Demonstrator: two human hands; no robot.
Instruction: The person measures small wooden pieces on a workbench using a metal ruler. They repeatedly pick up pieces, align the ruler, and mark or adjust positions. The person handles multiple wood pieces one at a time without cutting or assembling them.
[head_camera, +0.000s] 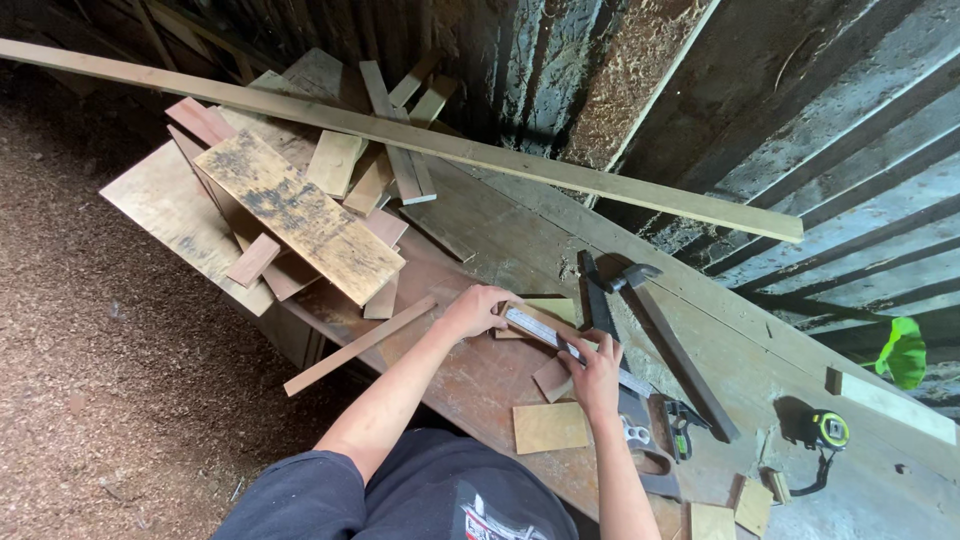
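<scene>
My left hand (478, 312) presses the ruler (545, 332) flat onto the small wood piece (556, 310); my right hand (592, 377) pinches its near end, left of the hammer (668, 340). I'd keep it steady.

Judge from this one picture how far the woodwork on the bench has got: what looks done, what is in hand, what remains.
Done, apparently: small flat plywood squares lie cut on the worn wooden workbench. In hand: the left hand and right hand press a metal ruler onto a small wooden piece, seemingly measuring. Left: a heap of rough wooden offcuts and a long pale wooden batten look untouched.
</scene>
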